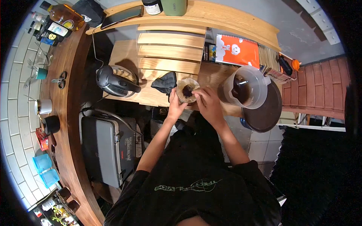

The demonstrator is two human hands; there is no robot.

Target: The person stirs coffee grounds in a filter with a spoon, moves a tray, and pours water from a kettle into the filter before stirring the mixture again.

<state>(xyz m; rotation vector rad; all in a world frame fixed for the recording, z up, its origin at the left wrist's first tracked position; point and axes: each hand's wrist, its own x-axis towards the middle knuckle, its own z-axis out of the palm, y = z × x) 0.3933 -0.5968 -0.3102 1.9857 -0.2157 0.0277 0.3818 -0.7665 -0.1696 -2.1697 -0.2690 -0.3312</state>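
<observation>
A round filter holder lined with a pale paper filter stands near the front edge of the wooden table, with dark grounds inside it. Wrapped around its left side is my left hand. My right hand is at its right rim, fingers pinched together over the grounds; what they hold, if anything, is too small to name. A dark cloth lies just left of the filter. To the right stands a clear plastic jug with dark liquid in it.
A black electric kettle stands on the left of the table. Behind are wooden slats, an orange notebook and a raised shelf with a phone. A wooden counter with scissors runs along the left.
</observation>
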